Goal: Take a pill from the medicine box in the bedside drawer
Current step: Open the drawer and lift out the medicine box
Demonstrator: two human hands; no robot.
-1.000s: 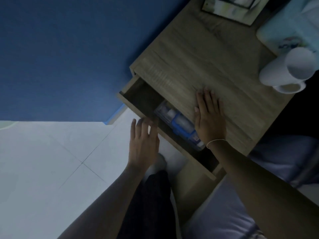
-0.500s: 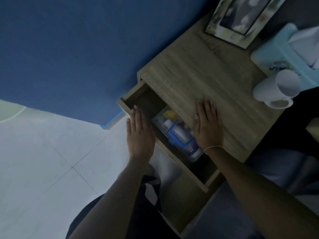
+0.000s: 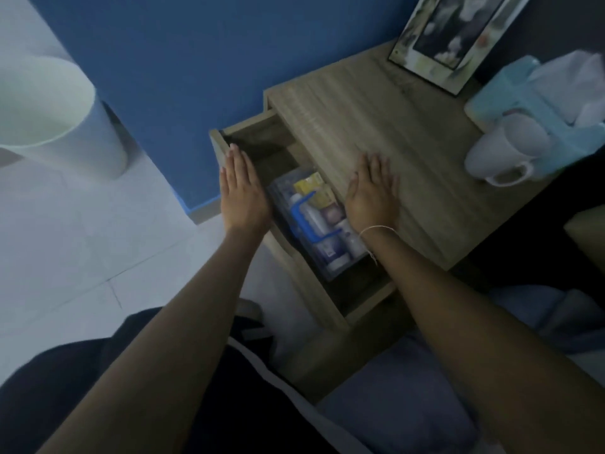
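The medicine box (image 3: 316, 221), clear plastic with a blue handle, lies in the open drawer (image 3: 248, 139) between both hands. The left hand (image 3: 240, 191) rests flat, fingers extended, on the drawer's front edge; the right hand (image 3: 373, 191) lies spread and empty on the wood-grain surface (image 3: 409, 132). The drawer looks open enough; next, lift the box by its handle.

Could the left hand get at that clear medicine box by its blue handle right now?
Probably yes. The drawer is open, the medicine box lies uncovered with its blue handle up, and the empty left hand is right beside it.
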